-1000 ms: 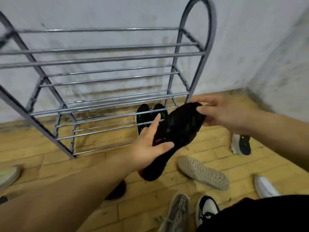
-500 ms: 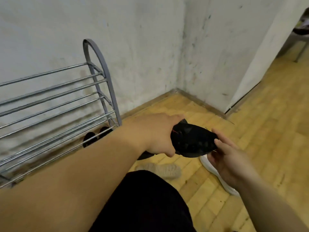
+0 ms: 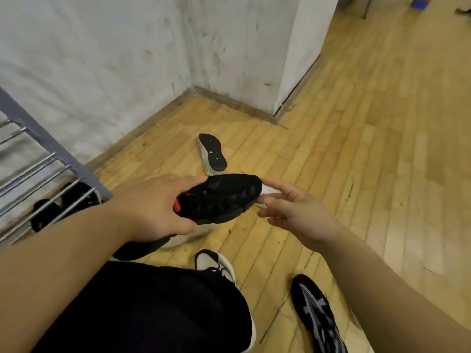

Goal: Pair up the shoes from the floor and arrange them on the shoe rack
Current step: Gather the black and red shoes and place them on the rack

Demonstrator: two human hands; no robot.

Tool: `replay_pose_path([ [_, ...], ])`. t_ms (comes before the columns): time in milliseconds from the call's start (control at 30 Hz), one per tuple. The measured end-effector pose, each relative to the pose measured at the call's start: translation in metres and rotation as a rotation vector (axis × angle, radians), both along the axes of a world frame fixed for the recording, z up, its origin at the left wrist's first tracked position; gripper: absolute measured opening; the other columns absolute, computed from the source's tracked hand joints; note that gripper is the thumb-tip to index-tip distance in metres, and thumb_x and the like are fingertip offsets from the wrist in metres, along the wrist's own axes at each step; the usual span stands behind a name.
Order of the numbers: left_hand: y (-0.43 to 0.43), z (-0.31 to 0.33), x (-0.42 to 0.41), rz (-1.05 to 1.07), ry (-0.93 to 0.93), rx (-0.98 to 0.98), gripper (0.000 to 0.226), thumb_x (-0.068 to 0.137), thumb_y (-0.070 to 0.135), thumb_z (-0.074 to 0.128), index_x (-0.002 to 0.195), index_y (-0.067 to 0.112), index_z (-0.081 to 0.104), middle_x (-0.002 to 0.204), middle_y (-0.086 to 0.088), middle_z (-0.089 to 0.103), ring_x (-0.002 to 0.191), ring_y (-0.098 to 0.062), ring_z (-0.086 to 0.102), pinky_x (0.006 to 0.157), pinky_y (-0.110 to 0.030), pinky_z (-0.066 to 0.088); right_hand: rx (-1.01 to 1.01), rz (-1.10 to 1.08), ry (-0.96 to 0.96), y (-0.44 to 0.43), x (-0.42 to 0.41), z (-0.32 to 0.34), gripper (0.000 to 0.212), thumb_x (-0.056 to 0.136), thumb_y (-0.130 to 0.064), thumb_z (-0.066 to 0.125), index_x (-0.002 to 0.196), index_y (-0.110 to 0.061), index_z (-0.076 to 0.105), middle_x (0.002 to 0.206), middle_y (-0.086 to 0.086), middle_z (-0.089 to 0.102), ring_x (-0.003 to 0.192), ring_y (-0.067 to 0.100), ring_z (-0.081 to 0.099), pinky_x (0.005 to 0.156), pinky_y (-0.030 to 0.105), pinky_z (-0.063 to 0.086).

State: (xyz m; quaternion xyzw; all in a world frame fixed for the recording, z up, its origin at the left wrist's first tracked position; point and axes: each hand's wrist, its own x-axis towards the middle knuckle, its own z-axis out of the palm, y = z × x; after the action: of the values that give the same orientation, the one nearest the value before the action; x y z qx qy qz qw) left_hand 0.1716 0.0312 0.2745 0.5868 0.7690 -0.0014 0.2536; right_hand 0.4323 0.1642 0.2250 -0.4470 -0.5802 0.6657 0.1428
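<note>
My left hand (image 3: 155, 207) grips a black shoe with a red lining (image 3: 219, 197) by its collar, holding it above the wooden floor. My right hand (image 3: 293, 210) hovers just right of the shoe's toe, fingers spread, not gripping it. The grey metal shoe rack (image 3: 38, 159) stands at the left against the wall, with a pair of black shoes (image 3: 63, 202) on its lowest bars. On the floor lie a white shoe on its side showing a black sole (image 3: 212, 154), a black and white sneaker (image 3: 216, 264) and a black shoe with grey stripes (image 3: 316, 314).
White walls meet in a corner (image 3: 193, 87) behind the shoes. A pale sole (image 3: 186, 238) peeks out under the held shoe, and a white shoe tip (image 3: 267, 191) shows behind its toe. My dark-clothed leg (image 3: 153, 309) fills the bottom. Wooden floor (image 3: 382, 149) stretches right.
The view swung right, away from the rack. My right hand let go of the black shoe's toe and opened; my left hand keeps the shoe.
</note>
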Motion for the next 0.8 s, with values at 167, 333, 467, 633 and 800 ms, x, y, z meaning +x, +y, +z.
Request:
replay_pose_path([
  [167,0.009,0.000,0.005,-0.041,0.027,0.018,0.099,0.074,0.057,0.077,0.150,0.066,0.014,0.110,0.029,0.047,0.096,0.001,0.054,0.089,-0.035,0.052,0.208,0.034,-0.122,0.000,0.008,-0.010,0.040,0.102,-0.024,0.065,0.139,-0.037,0.061,0.112,-0.011,0.075,0.097,0.008,0.074,0.093,0.038,0.058],
  [333,0.010,0.017,-0.005,0.032,0.051,0.113,0.095,0.067,0.052,0.083,0.144,0.064,0.029,0.116,0.027,0.055,0.103,-0.003,0.057,0.089,-0.037,0.053,0.251,0.074,-0.044,-0.010,-0.020,0.001,0.057,0.097,-0.022,0.070,0.138,-0.056,0.051,0.124,-0.021,0.064,0.091,0.008,0.073,0.084,0.028,0.058],
  [467,-0.020,0.049,-0.019,0.223,0.038,0.353,0.094,0.065,0.045,0.085,0.145,0.057,0.038,0.115,0.029,0.054,0.109,-0.002,0.056,0.094,-0.033,0.050,0.377,0.046,0.119,-0.009,-0.078,0.045,0.056,0.093,-0.024,0.074,0.138,-0.051,0.055,0.117,-0.026,0.062,0.095,0.012,0.070,0.085,0.027,0.053],
  [633,-0.123,0.089,-0.054,0.416,0.115,0.571,0.088,0.067,0.048,0.086,0.123,0.084,0.028,0.118,0.037,0.052,0.109,0.012,0.050,0.089,-0.017,0.041,0.566,0.253,0.196,-0.049,-0.171,0.125,0.054,0.091,-0.033,0.074,0.139,-0.043,0.052,0.122,-0.019,0.059,0.092,0.003,0.066,0.079,0.026,0.054],
  [800,-0.277,0.126,-0.080,0.621,0.346,0.446,0.086,0.067,0.061,0.085,0.141,0.056,0.041,0.128,0.036,0.050,0.117,0.006,0.050,0.096,-0.018,0.044,0.871,0.886,-0.003,-0.139,-0.256,0.179,0.063,0.088,-0.045,0.076,0.136,-0.025,0.039,0.117,0.000,0.064,0.096,0.019,0.066,0.081,0.042,0.057],
])
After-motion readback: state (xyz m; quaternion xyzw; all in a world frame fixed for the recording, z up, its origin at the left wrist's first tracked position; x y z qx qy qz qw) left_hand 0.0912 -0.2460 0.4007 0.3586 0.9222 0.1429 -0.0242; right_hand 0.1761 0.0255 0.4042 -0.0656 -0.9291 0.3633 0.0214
